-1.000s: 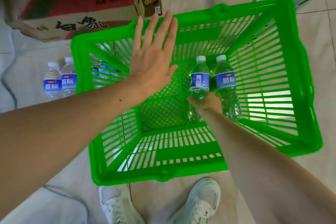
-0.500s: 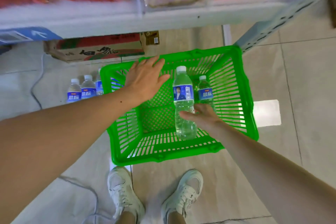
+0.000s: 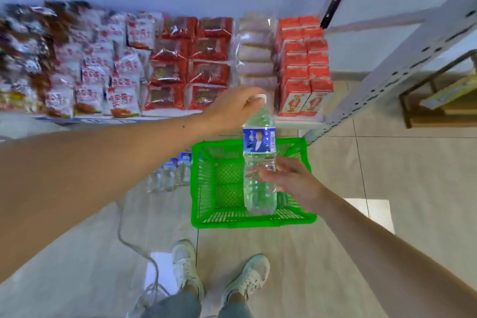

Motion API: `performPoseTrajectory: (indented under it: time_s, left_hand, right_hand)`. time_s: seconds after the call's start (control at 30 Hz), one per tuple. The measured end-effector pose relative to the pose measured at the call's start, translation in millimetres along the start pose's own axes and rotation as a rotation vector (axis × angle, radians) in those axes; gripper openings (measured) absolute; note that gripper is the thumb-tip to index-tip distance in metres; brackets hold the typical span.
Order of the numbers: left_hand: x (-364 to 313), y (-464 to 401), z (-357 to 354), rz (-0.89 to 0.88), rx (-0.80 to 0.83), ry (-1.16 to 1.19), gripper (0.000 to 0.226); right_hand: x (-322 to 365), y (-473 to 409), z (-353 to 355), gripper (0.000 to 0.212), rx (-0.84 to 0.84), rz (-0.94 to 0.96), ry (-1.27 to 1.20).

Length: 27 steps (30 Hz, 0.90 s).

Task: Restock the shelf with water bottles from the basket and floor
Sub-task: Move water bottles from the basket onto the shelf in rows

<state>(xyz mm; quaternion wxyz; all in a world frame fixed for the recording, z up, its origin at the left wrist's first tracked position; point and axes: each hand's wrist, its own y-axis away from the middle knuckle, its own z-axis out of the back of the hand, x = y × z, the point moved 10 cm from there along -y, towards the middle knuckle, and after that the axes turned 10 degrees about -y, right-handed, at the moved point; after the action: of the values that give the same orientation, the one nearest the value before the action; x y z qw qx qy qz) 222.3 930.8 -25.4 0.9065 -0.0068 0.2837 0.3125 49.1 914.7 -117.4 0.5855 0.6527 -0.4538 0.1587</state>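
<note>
Bright even daylight, motion-blurred snack packets (image 3: 77, 64) at left, wide-angle edge bowing.

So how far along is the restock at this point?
Early. No water bottles are visible on the shelf, only snack packs. In hand: one bottle, lifted over the green basket, left hand at its cap, right hand on its body. Left: several bottles on the floor.

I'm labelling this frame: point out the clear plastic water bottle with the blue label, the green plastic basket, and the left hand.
clear plastic water bottle (image 3: 259, 144), head view, blue label.
green plastic basket (image 3: 254, 222), head view, near rim.
left hand (image 3: 233, 108), head view, back of hand.
</note>
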Motion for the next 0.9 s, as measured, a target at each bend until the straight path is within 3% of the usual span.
performPoseTrajectory:
  time_s: [0.1,0.17,0.4,0.53,0.7,0.9]
  left_hand:
    - [-34.7,15.4,67.6,-0.016,-0.028,0.060,0.033]
    - [-63.2,28.1,111.4,-0.062,-0.052,0.052,0.031]
    - [-152.2,68.5,252.9,-0.157,-0.219,-0.112,0.032]
    - [-206.3,86.4,323.9,-0.239,-0.293,-0.200,0.031]
    - [-254.3,107.3,408.6,-0.257,-0.384,-0.292,0.032]
    - [-294.3,119.3,484.2,-0.246,-0.493,-0.335,0.039]
  right_hand:
    - [46.8,32.9,-23.2,0.060,0.016,0.032,-0.016]
    - [81.5,56.7,-40.1,0.063,0.008,0.077,0.014]
    - [221.8,144.1,-95.3,0.022,-0.076,0.444,0.199]
    - [280.1,186.5,-114.0,0.025,-0.065,0.540,0.204]
    - [345.4,228.4,-126.2,0.055,-0.100,0.615,0.195]
    - [430.6,260.8,-143.0,0.026,-0.175,0.794,0.259]
